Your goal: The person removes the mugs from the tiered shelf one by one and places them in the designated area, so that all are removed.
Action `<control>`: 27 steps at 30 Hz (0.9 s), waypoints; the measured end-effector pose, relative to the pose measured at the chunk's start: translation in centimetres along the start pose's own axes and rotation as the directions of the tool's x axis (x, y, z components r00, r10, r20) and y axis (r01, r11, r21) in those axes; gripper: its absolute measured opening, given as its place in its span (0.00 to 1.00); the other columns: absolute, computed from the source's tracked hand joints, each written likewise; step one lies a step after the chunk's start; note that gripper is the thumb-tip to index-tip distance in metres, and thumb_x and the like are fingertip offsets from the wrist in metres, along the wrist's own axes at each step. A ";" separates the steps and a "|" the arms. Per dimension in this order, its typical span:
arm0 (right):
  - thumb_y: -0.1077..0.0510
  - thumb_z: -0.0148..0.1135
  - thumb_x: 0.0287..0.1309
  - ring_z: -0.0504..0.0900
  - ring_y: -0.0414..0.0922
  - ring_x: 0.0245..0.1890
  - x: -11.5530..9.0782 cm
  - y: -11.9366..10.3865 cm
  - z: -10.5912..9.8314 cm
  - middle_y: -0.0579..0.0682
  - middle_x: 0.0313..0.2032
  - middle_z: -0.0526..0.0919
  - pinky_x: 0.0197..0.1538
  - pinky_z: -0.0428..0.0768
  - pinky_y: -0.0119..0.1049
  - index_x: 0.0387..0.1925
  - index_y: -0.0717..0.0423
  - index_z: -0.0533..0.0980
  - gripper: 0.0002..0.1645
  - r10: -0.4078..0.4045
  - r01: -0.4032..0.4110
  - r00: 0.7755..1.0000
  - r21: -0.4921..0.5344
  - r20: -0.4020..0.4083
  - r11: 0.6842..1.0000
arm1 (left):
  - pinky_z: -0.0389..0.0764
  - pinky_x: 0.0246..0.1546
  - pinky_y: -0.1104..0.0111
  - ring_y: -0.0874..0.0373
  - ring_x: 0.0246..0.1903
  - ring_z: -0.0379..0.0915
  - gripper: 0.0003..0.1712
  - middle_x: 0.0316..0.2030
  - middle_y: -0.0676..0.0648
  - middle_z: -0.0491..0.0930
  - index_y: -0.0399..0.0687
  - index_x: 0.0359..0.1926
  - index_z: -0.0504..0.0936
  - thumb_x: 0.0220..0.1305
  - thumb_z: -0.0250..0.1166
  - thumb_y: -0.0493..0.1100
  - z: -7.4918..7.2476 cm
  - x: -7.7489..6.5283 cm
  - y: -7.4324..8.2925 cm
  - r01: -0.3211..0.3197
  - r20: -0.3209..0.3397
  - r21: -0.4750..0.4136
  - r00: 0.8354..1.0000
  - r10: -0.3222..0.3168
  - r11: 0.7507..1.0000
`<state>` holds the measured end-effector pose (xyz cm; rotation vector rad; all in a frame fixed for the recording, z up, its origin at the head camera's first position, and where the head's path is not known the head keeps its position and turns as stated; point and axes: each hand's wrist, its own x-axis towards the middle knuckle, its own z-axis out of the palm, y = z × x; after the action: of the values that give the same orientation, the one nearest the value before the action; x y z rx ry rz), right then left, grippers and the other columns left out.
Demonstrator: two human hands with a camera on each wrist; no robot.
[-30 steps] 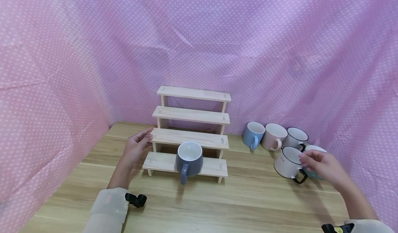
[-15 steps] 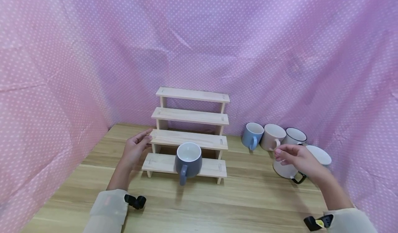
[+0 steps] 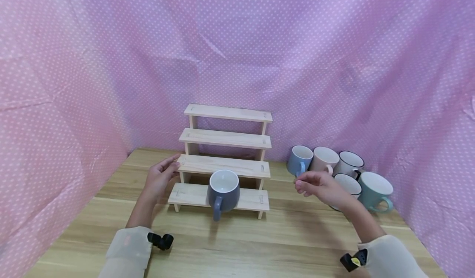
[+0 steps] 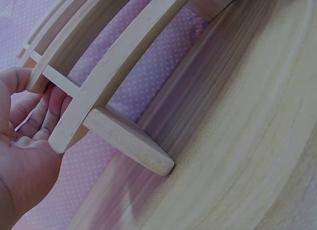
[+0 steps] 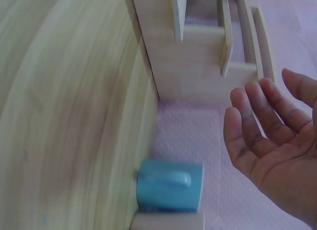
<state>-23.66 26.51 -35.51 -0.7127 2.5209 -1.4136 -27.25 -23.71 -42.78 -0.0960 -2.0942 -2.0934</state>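
A light wooden step shelf (image 3: 222, 164) with several tiers stands on the table. My left hand (image 3: 158, 181) grips its left end at the second step from the bottom; in the left wrist view the thumb lies on that board's end and the fingers (image 4: 48, 111) curl behind it. On the lowest step sits a grey mug (image 3: 227, 197), its handle toward me. My right hand (image 3: 328, 192) is in the air right of the shelf, nothing in it, fingers loosely bent. It is nearest the light blue mug (image 3: 297, 161), also seen as a blue mug (image 5: 168, 190) in the right wrist view.
Beside the blue mug stand a pink mug (image 3: 323, 157), a white mug (image 3: 350, 160) with a dark rim, a second dark-rimmed white mug (image 3: 349, 183) partly behind my right hand, and a green mug (image 3: 372, 193). Pink dotted cloth (image 3: 230, 55) hangs around the wooden table (image 3: 237, 245).
My right hand has moved left, from above the front white mug toward the shelf, uncovering the green mug. My left hand keeps its hold on the shelf.
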 end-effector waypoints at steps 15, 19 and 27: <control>0.56 0.62 0.73 0.84 0.47 0.41 3.2 -1.6 6.8 0.54 0.40 0.86 0.45 0.87 0.35 0.48 0.61 0.83 0.13 -0.085 0.088 0.981 -0.012 0.175 0.996 | 0.85 0.54 0.68 0.67 0.42 0.80 0.29 0.43 0.57 0.80 0.35 0.71 0.70 0.76 0.61 0.45 -0.2 0.1 -0.1 -0.005 0.006 -0.007 1.000 0.005 1.000; 0.57 0.62 0.72 0.82 0.39 0.38 3.8 -2.0 8.3 0.54 0.38 0.87 0.41 0.84 0.30 0.47 0.63 0.83 0.13 -0.129 0.133 0.969 -0.002 0.211 0.991 | 0.84 0.56 0.65 0.67 0.42 0.81 0.30 0.43 0.58 0.80 0.35 0.71 0.70 0.76 0.62 0.45 -0.3 0.1 -0.2 -0.006 0.007 -0.009 1.000 0.006 1.000; 0.59 0.63 0.71 0.83 0.40 0.38 4.6 -2.5 11.1 0.60 0.41 0.86 0.39 0.87 0.38 0.50 0.63 0.82 0.12 -0.219 0.196 0.920 0.100 0.325 0.975 | 0.83 0.57 0.64 0.66 0.43 0.81 0.31 0.45 0.55 0.79 0.33 0.72 0.69 0.76 0.62 0.45 -0.4 0.3 -0.5 -0.024 0.025 -0.016 0.999 0.024 1.000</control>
<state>-22.83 14.83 -39.01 -1.1310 2.1793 -1.2977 -27.62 -24.12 -43.25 -0.1499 -2.0807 -2.1056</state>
